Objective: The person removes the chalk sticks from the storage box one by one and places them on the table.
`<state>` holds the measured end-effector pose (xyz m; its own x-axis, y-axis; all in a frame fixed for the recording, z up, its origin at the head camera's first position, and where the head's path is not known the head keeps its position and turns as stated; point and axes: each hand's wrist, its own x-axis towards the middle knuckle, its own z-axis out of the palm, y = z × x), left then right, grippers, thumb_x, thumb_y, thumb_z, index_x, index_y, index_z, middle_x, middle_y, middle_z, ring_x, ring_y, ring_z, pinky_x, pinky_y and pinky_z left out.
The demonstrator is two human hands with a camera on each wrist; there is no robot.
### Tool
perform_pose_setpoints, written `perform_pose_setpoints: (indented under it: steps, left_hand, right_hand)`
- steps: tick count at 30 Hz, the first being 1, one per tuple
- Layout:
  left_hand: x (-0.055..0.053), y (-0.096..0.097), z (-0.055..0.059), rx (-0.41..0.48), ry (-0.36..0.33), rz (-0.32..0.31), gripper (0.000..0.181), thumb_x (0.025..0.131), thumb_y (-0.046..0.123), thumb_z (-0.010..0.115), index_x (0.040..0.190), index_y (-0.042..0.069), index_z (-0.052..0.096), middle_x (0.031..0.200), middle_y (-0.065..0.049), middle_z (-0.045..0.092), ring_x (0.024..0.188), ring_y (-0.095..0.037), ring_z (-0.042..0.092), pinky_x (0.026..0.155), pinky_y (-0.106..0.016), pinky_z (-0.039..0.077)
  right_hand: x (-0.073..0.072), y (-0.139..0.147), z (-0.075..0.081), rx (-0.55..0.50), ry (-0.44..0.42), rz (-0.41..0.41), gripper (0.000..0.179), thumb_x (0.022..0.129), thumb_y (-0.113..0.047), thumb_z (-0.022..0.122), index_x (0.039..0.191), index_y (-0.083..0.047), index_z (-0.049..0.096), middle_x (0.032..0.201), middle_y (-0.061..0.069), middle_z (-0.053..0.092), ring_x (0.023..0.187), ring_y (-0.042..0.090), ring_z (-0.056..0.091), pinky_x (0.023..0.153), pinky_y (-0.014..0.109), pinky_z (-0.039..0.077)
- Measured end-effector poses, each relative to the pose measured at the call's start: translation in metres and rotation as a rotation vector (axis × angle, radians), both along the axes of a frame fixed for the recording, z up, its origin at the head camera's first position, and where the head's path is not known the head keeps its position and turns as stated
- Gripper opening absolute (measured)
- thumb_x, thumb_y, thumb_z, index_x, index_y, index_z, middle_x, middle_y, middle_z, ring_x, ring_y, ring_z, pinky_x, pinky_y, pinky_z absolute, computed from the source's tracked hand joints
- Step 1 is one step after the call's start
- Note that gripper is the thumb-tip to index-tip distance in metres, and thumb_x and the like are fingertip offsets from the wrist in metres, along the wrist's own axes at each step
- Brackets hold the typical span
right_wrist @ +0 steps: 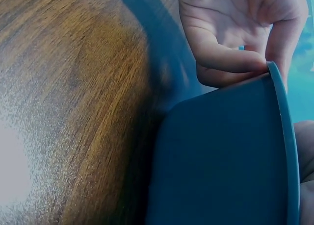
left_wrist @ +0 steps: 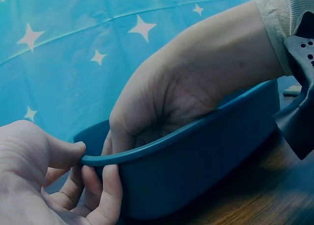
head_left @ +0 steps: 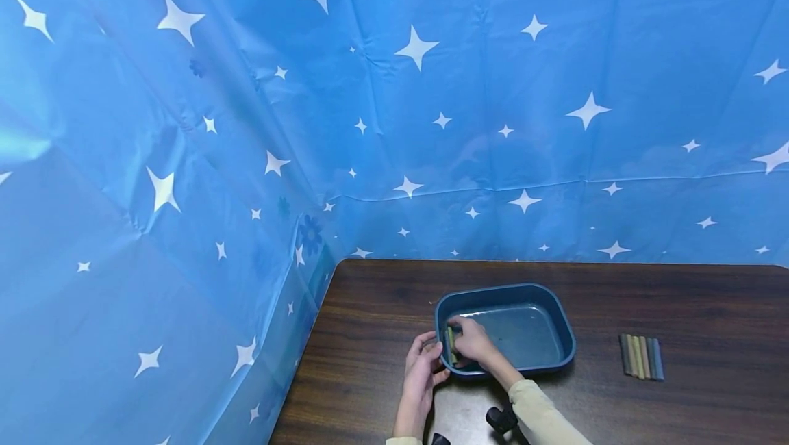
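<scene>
A dark blue tray (head_left: 557, 315) stands on the brown wooden table (head_left: 678, 301). My left hand (head_left: 435, 354) pinches the tray's left rim, thumb on top and fingers under it; the left wrist view shows this grip (left_wrist: 93, 167), and so does the right wrist view (right_wrist: 255, 63). My right hand (head_left: 461, 341) reaches into the tray's left end and holds some olive-green sticks (head_left: 451, 348) against the bottom. Seen from the left wrist, the right hand (left_wrist: 162, 102) dips behind the tray wall (left_wrist: 196, 166), which hides its fingers.
A row of several coloured sticks (head_left: 641, 357) lies on the table to the right of the tray. A blue star-patterned sheet (head_left: 431, 123) hangs behind the table and along its left side. A black wrist camera (head_left: 502, 419) sits on my right forearm.
</scene>
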<state>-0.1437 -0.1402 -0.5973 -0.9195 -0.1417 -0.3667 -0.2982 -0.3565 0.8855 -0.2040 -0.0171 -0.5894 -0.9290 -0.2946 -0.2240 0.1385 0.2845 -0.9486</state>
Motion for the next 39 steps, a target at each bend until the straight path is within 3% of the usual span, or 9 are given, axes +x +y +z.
perform_pose_setpoints:
  steps: [4,11,20,29,37,39]
  left_hand:
    - [0.0,0.0,0.0,-0.006,-0.003,-0.006,0.037,0.091,0.01,0.057,0.126,0.002,0.048,0.099,-0.006,0.058,0.066,-0.008,0.054,0.054,-0.021,0.049]
    - [-0.001,-0.001,0.002,-0.01,-0.014,-0.003,0.037,0.091,0.01,0.057,0.126,0.001,0.048,0.098,-0.006,0.058,0.066,-0.009,0.054,0.055,-0.023,0.048]
    - [0.0,0.001,0.002,0.008,-0.001,0.0,0.037,0.092,0.01,0.057,0.126,0.001,0.047,0.096,-0.005,0.057,0.065,-0.008,0.053,0.054,-0.022,0.049]
    - [0.001,0.002,0.001,0.008,0.008,0.014,0.037,0.092,0.009,0.057,0.127,0.001,0.047,0.098,-0.006,0.059,0.065,-0.009,0.054,0.054,-0.023,0.048]
    - [0.001,0.003,0.001,-0.002,0.011,0.012,0.038,0.092,0.009,0.055,0.128,0.001,0.046,0.095,-0.004,0.058,0.065,-0.009,0.054,0.054,-0.024,0.048]
    - [0.004,0.004,0.009,0.002,0.018,0.007,0.038,0.092,0.008,0.055,0.128,-0.001,0.046,0.094,-0.004,0.058,0.065,-0.01,0.053,0.054,-0.024,0.048]
  right_hand:
    - [0.0,0.003,0.0,-0.031,-0.02,0.011,0.056,0.069,0.018,0.05,0.123,0.006,0.054,0.09,0.021,0.052,0.062,0.027,0.059,0.048,0.039,0.055]
    - [-0.001,0.011,0.005,-0.054,-0.028,-0.047,0.052,0.071,0.018,0.052,0.121,0.007,0.054,0.077,0.014,0.052,0.06,0.02,0.055,0.049,0.036,0.055]
    - [-0.005,0.031,0.018,-0.163,-0.102,-0.055,0.053,0.076,0.019,0.052,0.128,0.009,0.049,0.089,0.023,0.058,0.07,0.023,0.06,0.06,0.041,0.057]
    - [-0.011,0.071,0.032,-0.212,-0.083,-0.064,0.054,0.082,0.016,0.052,0.135,0.009,0.043,0.105,0.033,0.057,0.08,0.029,0.064,0.066,0.045,0.057]
    - [-0.012,0.111,0.04,-0.221,-0.115,-0.11,0.055,0.086,0.011,0.054,0.138,0.008,0.039,0.108,0.031,0.056,0.085,0.033,0.065,0.071,0.043,0.056]
    - [-0.013,0.12,0.042,-0.238,-0.124,-0.113,0.055,0.086,0.011,0.055,0.139,0.008,0.038,0.106,0.029,0.057,0.087,0.035,0.065,0.072,0.044,0.056]
